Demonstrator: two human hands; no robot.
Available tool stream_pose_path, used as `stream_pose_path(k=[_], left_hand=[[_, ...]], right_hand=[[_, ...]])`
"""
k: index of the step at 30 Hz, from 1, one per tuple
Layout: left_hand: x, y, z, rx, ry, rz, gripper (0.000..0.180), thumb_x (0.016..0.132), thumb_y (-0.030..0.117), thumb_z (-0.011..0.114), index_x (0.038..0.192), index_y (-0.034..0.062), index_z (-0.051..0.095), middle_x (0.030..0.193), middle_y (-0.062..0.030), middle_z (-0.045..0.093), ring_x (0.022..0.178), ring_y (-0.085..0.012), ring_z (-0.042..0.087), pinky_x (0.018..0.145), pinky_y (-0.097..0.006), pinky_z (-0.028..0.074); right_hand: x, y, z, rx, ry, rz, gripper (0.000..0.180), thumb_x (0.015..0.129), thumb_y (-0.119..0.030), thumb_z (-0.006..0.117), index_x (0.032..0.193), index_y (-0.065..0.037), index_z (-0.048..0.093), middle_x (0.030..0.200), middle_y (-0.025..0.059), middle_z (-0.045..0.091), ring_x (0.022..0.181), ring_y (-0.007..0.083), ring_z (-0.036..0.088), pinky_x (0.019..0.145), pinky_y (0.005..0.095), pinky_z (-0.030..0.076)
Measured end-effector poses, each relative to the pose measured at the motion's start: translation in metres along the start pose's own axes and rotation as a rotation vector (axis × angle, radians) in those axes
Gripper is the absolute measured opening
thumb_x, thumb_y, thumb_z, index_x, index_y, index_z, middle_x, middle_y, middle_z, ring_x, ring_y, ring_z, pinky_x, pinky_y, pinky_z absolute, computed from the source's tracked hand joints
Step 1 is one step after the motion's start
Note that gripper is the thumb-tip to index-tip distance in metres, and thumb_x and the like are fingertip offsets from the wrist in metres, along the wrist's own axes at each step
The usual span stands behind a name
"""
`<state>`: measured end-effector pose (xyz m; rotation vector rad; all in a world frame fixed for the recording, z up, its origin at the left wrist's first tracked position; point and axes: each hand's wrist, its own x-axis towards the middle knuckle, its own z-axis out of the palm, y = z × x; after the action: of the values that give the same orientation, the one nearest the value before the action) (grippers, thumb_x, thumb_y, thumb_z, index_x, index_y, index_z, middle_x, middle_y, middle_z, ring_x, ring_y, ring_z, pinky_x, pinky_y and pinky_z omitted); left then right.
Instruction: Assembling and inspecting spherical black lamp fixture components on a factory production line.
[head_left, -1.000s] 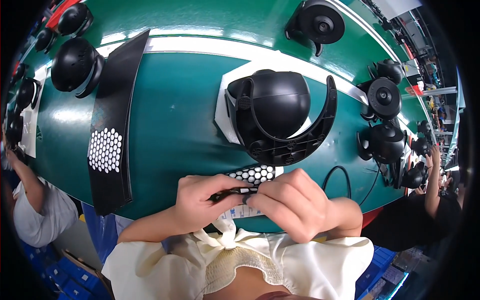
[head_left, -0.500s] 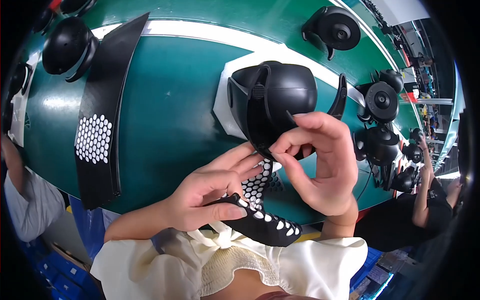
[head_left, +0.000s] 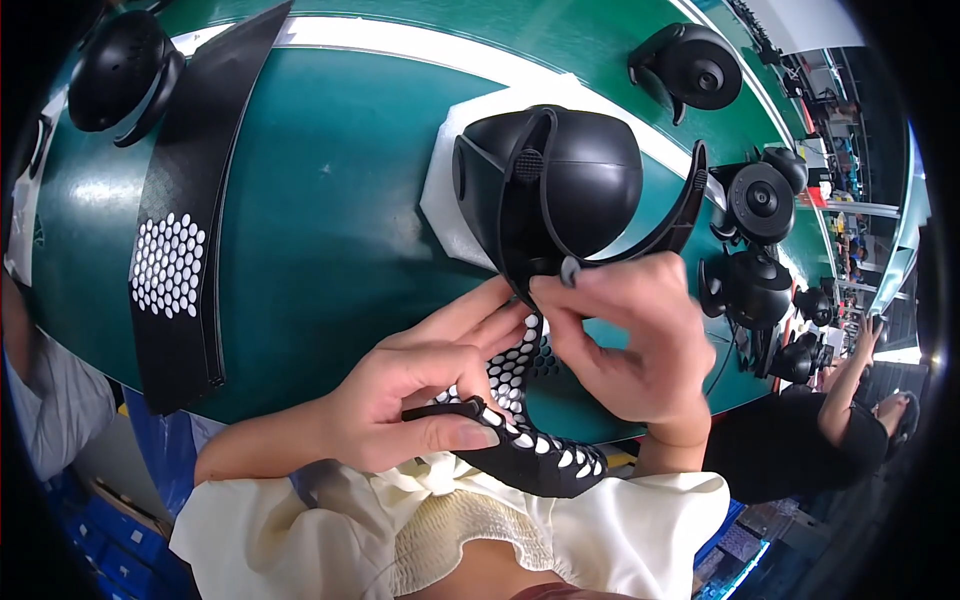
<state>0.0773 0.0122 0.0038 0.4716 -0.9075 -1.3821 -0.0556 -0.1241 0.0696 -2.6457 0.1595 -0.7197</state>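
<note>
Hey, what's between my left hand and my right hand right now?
In the head view, a curled black sheet with white dots shows between your left hand and right hand.

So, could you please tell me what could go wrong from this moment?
The black flexible sheet with white dots, bent in the left hand, lies in front of the cream cloth top in this view, so it might brush or catch on it.

The right hand is at the curved black plastic bracket; hard pressing could perhaps shift the round black device on its angular white pad.
</note>
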Motion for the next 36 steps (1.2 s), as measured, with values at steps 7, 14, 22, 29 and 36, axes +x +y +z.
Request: stream_pose_path(k=[7, 14, 22, 29, 36], left_hand=[[0.0, 0.003, 0.0, -0.057, 0.016, -0.018, 0.005, 0.079, 0.001, 0.055, 0.079, -0.0029, 0.052, 0.139, -0.0262, 0.002, 0.13, -0.0317, 0.012, 0.105, -0.041, 0.015], [-0.001, 0.01, -0.001, -0.022, 0.067, -0.125, 0.005, 0.079, 0.0, 0.054, 0.08, -0.0027, 0.049, 0.139, -0.0213, 0.009, 0.13, -0.0288, 0.015, 0.101, -0.037, 0.02], [0.0, 0.0, -0.003, -0.125, 0.141, -0.119, 0.007, 0.08, 0.001, 0.053, 0.083, -0.0015, 0.047, 0.137, -0.0228, 0.015, 0.129, -0.0319, 0.018, 0.103, -0.039, 0.019], [0.015, -0.01, 0.005, -0.094, 0.049, -0.044, 0.004, 0.08, 0.0, 0.053, 0.082, 0.0002, 0.05, 0.135, -0.0197, 0.016, 0.128, -0.0333, 0.018, 0.105, -0.044, 0.013], [0.017, -0.018, 0.011, -0.012, 0.026, 0.003, 0.006, 0.078, -0.001, 0.052, 0.084, -0.0013, 0.053, 0.134, -0.0213, 0.015, 0.128, -0.038, 0.016, 0.104, -0.048, 0.012]], right_hand=[[-0.014, 0.007, 0.003, -0.508, 0.001, -0.367, 0.022, 0.071, -0.004, 0.058, 0.093, 0.001, 0.059, 0.083, 0.0048, 0.065, 0.083, 0.0121, 0.061, 0.059, 0.0212, 0.036], [-0.017, 0.027, 0.017, -0.251, 0.085, -0.434, 0.02, 0.079, -0.016, 0.056, 0.098, -0.01, 0.056, 0.097, 0.0005, 0.063, 0.089, 0.0139, 0.059, 0.076, 0.0291, 0.039], [-0.015, 0.029, -0.007, 0.459, -0.037, -0.085, 0.065, 0.071, -0.013, 0.067, 0.123, 0.005, 0.032, 0.113, 0.0223, 0.052, 0.105, 0.0249, 0.052, 0.087, 0.0336, 0.038], [-0.02, 0.022, -0.031, 0.062, 0.084, 0.183, 0.014, 0.064, 0.003, 0.063, 0.075, -0.001, 0.058, 0.11, 0.02, 0.051, 0.096, 0.0282, 0.051, 0.081, 0.0329, 0.041], [-0.02, 0.025, -0.017, 0.01, 0.1, 0.161, 0.018, 0.061, 0.001, 0.066, 0.076, -0.006, 0.058, 0.109, 0.0117, 0.053, 0.096, 0.0242, 0.05, 0.079, 0.0317, 0.034]])
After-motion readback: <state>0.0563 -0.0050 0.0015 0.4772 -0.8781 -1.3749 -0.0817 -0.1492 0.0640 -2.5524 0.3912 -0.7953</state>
